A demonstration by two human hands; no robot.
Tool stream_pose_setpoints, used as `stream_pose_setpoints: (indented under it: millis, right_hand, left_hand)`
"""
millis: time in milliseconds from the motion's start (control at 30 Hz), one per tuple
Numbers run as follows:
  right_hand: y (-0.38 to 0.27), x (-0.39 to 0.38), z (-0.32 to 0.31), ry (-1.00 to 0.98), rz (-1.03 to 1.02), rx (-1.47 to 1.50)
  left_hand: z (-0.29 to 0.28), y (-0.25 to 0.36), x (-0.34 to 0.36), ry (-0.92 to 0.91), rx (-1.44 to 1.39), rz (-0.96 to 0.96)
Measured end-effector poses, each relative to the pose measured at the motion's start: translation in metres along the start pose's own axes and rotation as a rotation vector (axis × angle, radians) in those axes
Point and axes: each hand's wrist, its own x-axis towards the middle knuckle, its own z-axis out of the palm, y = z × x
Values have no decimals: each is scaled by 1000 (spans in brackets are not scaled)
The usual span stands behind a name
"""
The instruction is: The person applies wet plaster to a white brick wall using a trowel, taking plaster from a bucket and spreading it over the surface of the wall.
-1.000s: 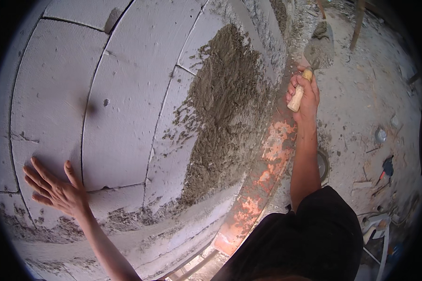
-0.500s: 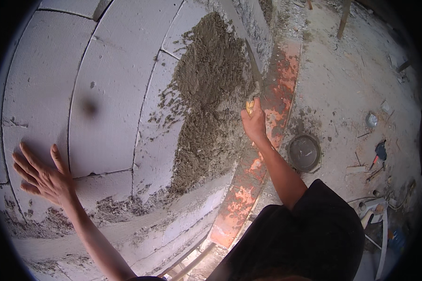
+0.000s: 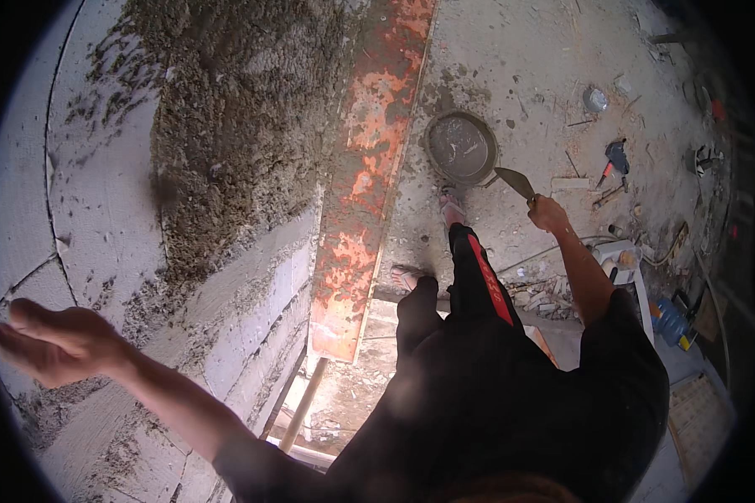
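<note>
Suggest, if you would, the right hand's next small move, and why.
Probably, the right hand should move the trowel in over the round basin: the blade's tip appears right by the basin's rim, pointing toward it, and no heap of mortar shows on the blade.

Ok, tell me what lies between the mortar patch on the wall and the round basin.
In the head view: a long, mortar-smeared orange board, then a narrow strip of floor before the basin.
</note>
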Motion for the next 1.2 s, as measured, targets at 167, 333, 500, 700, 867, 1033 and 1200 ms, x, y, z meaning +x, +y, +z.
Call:
stream_pose_setpoints:
  millis: [167,333,500,700,867,1033,1200]
  right_hand:
    - [-39,159,5,42,-220,-412]
    - [-140,292,13,203,-390,-543]
    - [-165,276,115,177,-535,-525]
    - [-41,248,106,161,-339,106]
    - [-38,312,101,54,-53,752]
    - [-80,291,98,-21,-484,135]
    - [-69,251,37,-146,-435,-320]
  left_hand:
    - [80,327,-311,-1023,-798,-1251]
    - [46,524,-429,-1687,-905,-1061]
    - [86,571,-457,-1707,-732,-1292]
    - [108,590,-451,-1739,-560,-1330]
    - [111,597,-445,-1761,-544,-1242]
    - [112,595,-446,-1814,-560,-1272]
    - [116,604,-448,-1819,-537,-1279]
